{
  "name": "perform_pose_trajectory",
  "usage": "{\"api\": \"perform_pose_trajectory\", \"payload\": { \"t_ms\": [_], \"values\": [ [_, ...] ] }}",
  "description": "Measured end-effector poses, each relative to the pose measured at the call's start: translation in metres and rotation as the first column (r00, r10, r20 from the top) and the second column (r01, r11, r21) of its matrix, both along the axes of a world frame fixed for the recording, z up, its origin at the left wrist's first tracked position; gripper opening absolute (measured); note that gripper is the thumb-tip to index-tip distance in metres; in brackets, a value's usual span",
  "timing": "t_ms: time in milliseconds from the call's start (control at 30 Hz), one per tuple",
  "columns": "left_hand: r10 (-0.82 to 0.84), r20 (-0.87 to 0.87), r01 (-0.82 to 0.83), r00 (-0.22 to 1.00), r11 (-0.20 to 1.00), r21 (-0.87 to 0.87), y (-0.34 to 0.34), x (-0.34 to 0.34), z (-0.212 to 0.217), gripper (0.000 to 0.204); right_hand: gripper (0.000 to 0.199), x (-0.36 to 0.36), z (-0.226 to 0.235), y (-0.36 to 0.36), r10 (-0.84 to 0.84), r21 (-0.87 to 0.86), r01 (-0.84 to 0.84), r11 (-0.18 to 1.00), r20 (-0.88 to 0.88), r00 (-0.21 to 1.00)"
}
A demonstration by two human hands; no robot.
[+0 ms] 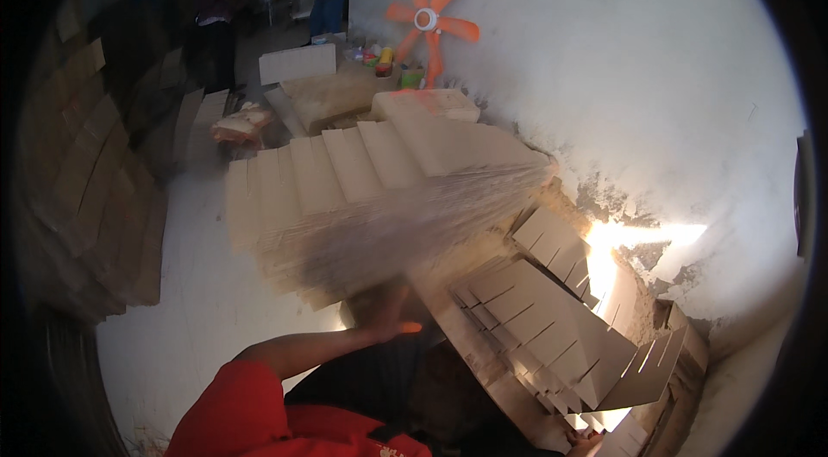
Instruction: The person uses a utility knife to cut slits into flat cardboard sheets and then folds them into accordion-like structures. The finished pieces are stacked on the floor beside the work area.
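1. Brown cardboard, cut with narrow slots, makes up the slotted sheets (pixel 539 319) at the lower right of the frame; they lie overlapped in an uneven, slanting pile.
2. The left hand (pixel 388 321), blurred, is at the lower centre, its thumb apart from the fingers and nothing visible in its grasp. It is just below the large cardboard stack (pixel 349 177); whether they touch, I cannot tell.
3. The right hand (pixel 586 442) shows only in part at the bottom edge, right of centre, beside the lower end of the slotted sheets. I cannot tell whether it grips one.
4. The large cardboard stack fans out in steps across the centre, its lower side smeared by blur.
5. A red sleeve (pixel 228 410) covers the left upper arm at the lower left; the forearm is bare.
6. Strong light falls on the pale wall (pixel 638 52) right of centre, where its surface is flaking, and on some of the sheets.
7. An orange-bladed fan (pixel 425 20) is at the upper centre, against the wall.
8. More cardboard piles (pixel 90 190) fill the left side, and two people stand at the upper left, dim and far back.
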State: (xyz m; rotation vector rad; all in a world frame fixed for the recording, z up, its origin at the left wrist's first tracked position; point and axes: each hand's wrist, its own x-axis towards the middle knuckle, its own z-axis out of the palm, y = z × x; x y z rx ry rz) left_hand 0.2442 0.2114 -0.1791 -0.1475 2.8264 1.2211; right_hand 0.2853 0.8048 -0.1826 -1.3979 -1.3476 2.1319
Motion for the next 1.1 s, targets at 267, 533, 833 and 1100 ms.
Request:
{"api": "perform_pose_trajectory", "payload": {
  "t_ms": [267, 533, 833, 1100],
  "values": [
    [-0.006, 0.060, -0.001, 0.998, 0.994, 0.112, 0.002, 0.005, 0.009, 0.104, 0.031, -0.005, -0.017, 0.022, 0.138, 0.246, -0.180, 0.952, 0.180, 0.974],
    [0.008, 0.016, -0.008, 1.000, 1.000, 0.029, -0.004, 0.004, -0.019, 0.103, 0.031, -0.008, -0.028, 0.027, 0.203, 0.344, -0.303, 0.889, 0.297, 0.933],
    [0.036, 0.016, -0.036, 0.999, 0.999, -0.036, -0.002, 0.004, -0.016, 0.102, 0.031, -0.019, -0.029, 0.026, 0.246, 0.379, -0.376, 0.846, 0.349, 0.904],
    [0.055, 0.032, -0.057, 0.998, 0.997, 0.046, -0.001, 0.000, -0.014, 0.104, 0.031, -0.023, -0.030, 0.024, 0.256, 0.399, -0.405, 0.823, 0.375, 0.891]
  ]
}}
